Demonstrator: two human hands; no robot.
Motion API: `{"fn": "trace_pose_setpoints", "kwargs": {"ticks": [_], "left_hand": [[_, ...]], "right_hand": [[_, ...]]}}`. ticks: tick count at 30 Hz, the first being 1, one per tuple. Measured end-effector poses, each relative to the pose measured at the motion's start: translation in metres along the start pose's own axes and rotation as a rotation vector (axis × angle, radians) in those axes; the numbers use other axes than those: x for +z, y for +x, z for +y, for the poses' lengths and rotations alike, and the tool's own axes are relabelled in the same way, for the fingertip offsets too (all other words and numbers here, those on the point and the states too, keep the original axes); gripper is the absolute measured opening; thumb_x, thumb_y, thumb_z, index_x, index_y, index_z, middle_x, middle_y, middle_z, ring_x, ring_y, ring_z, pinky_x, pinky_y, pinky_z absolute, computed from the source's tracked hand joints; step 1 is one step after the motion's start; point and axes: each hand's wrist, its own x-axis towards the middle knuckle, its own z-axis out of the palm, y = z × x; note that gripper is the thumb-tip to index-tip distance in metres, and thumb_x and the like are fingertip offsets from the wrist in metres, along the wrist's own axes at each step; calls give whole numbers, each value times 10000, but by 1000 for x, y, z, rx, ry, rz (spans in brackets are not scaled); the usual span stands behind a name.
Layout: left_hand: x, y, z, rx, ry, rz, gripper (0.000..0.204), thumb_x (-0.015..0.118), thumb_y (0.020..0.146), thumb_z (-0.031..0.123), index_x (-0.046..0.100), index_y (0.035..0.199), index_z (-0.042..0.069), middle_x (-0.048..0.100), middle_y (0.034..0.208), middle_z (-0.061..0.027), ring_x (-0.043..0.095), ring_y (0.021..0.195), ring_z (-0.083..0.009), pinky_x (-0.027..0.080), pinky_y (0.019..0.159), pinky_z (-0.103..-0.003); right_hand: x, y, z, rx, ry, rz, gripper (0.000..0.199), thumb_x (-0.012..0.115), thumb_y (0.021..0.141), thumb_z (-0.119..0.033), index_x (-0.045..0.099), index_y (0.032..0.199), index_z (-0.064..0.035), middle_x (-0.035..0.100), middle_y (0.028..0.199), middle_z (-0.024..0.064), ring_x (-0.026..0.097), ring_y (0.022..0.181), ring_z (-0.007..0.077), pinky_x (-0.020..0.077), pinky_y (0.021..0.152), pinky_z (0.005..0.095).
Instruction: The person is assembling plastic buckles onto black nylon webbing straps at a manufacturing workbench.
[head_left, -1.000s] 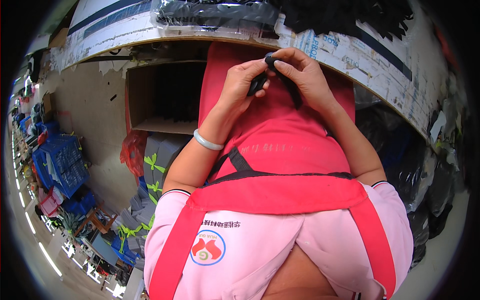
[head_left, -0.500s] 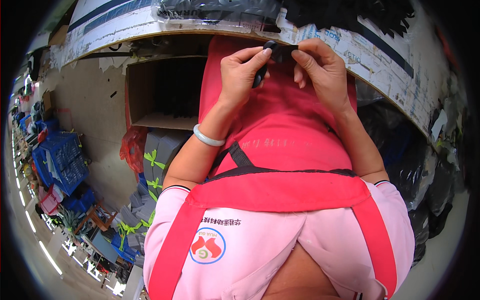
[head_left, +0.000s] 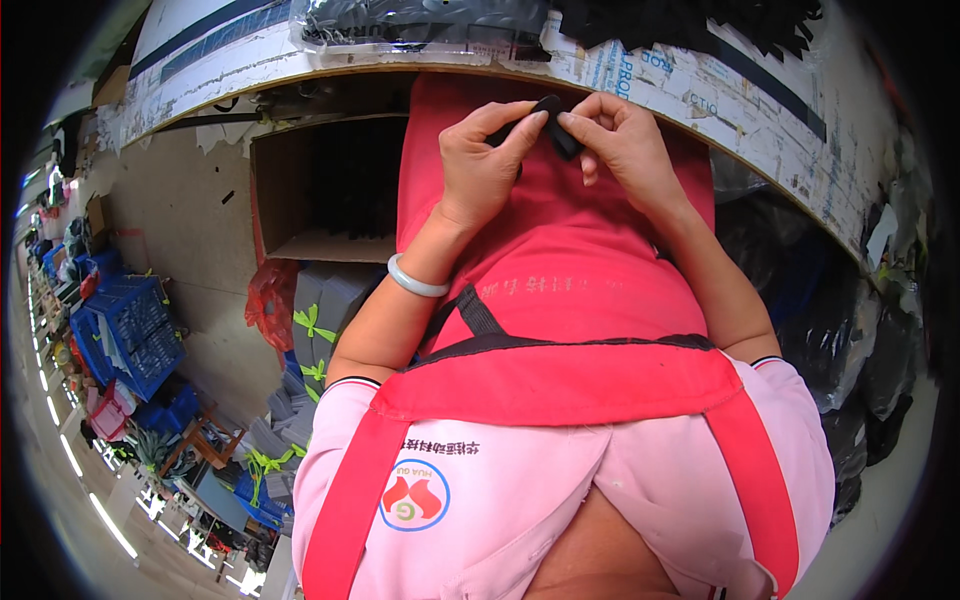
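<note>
A small black strap-like piece (head_left: 562, 132), folded or bent, is held between my two hands over the red apron (head_left: 590, 230), just in front of the table edge. With thumb and forefinger my left hand (head_left: 483, 165) pinches its left end. The fingertips of my right hand (head_left: 625, 150) close on its upper right side. Its exact kind is too small and dark to make out. A pale bangle (head_left: 415, 279) sits on my left forearm.
Ahead is a worn white work table (head_left: 690, 85) bearing plastic-wrapped goods (head_left: 410, 28) and a heap of black pieces (head_left: 690, 22). An open cardboard box (head_left: 330, 247) with dark contents stands below left, near a red plastic bag (head_left: 270, 305) and grey bundles (head_left: 345, 295). Dark wrapped bags (head_left: 830, 340) lie right.
The black piece was stretched flat between my hands; now it is bent and hangs downward. My hands have come closer together, the right one moving left and slightly nearer me.
</note>
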Motion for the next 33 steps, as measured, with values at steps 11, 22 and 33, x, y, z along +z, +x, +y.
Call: {"fn": "trace_pose_setpoints", "kwargs": {"ticks": [11, 22, 33], "left_hand": [[-7, 0, -2, 285, 164, -29, 192, 710, 796, -29, 704, 985, 4, 657, 819, -84, 615, 680, -138, 477, 580, -235], [-15, -14, 17, 418, 228, -202, 256, 741, 759, -6, 716, 1001, 73, 614, 857, -76, 621, 705, -176, 513, 582, -270], [-16, -20, 24, 312, 114, -236, 233, 723, 772, -39, 710, 988, 46, 588, 881, -71, 613, 734, -157, 500, 611, -252]], "right_hand": [[11, 1, 10, -32, 242, -22, 198, 615, 939, -200, 588, 992, -11, 614, 809, 43, 615, 662, 80, 529, 569, 217], [-17, 10, -4, 33, -66, -291, 239, 649, 915, -263, 668, 934, -26, 624, 763, 2, 576, 646, 47, 466, 561, 173], [-7, 9, 1, -131, -129, -138, 197, 617, 943, -244, 604, 968, -50, 604, 743, -6, 561, 622, 35, 449, 542, 173]]}}
